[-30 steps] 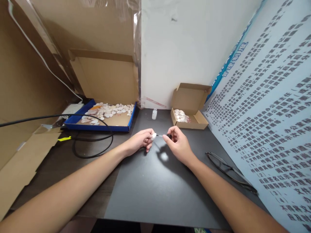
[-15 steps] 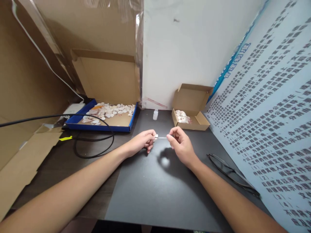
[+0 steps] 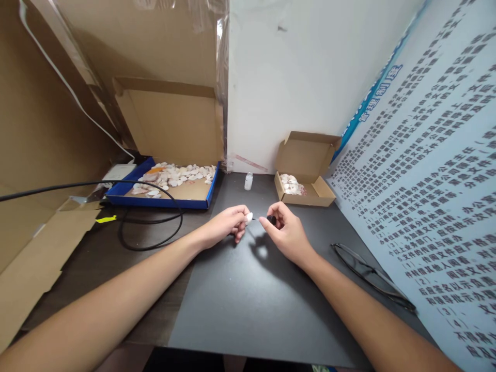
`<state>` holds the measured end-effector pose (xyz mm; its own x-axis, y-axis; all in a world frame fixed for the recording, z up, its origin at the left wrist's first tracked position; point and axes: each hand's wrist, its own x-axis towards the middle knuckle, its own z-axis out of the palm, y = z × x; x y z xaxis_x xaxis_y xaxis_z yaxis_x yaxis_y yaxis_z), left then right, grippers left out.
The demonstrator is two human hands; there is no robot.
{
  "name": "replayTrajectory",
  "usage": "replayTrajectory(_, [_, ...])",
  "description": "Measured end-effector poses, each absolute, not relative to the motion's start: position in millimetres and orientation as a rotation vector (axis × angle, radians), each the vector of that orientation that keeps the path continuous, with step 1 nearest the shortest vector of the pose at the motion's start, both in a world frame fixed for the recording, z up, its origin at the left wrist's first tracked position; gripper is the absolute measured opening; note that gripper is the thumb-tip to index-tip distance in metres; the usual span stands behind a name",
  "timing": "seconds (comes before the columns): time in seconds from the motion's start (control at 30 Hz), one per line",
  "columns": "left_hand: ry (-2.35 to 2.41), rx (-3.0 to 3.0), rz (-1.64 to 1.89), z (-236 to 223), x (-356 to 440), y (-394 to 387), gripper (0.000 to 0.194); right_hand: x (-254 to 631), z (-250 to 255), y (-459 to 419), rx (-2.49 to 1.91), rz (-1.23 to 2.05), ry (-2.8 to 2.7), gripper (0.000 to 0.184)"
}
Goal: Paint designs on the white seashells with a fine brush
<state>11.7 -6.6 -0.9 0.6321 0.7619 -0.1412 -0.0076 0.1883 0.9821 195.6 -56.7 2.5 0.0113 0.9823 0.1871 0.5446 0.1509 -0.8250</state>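
Note:
My left hand (image 3: 228, 225) is closed in a pinch on a small white shell-like piece (image 3: 249, 217), held just above the black mat (image 3: 251, 305). My right hand (image 3: 284, 232) is closed on a thin brush with a black cap (image 3: 272, 220). The brush tip points left and meets the white piece. Both hands hover over the middle of the mat, a few centimetres apart.
A small clear bottle (image 3: 248, 181) stands behind the hands. A blue tray (image 3: 163, 200) with several white shells lies back left, a small cardboard box (image 3: 306, 181) with shells back right. A black cable (image 3: 151, 222) loops on the left. Glasses (image 3: 368, 279) lie at right by a printed board.
My right hand drew the brush a little to the right, then came back left, so its tip is at the white piece again. My left hand has hardly moved.

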Motion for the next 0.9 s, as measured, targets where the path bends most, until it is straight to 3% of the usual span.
replayTrajectory(0.27, [0.729, 1.217, 0.661, 0.5, 11.5, -5.4, 0.023, 194.4, 0.8, -55.3, -1.39, 0.922, -1.541, 0.05])
replayTrajectory(0.43, [0.708, 1.164, 0.689, 1.6, 11.2, -5.0, 0.02, 195.8, 2.5, -54.0, -1.491, 0.694, -1.55, 0.046])
replayTrajectory(0.63, [0.705, 1.153, 0.686, 2.2, 10.9, -5.4, 0.016, 195.7, 1.5, -53.5, -1.367, 0.924, -1.521, 0.052])
replayTrajectory(0.8, [0.686, 1.147, 0.677, 0.4, 10.0, -4.0, 0.015, 195.8, 1.0, -54.2, -1.463, 0.755, -1.558, 0.047])
replayTrajectory(0.9, [0.681, 1.132, 0.712, 0.9, 9.8, -3.8, 0.015, 196.1, 2.2, -54.2, -1.382, 0.879, -1.534, 0.049])
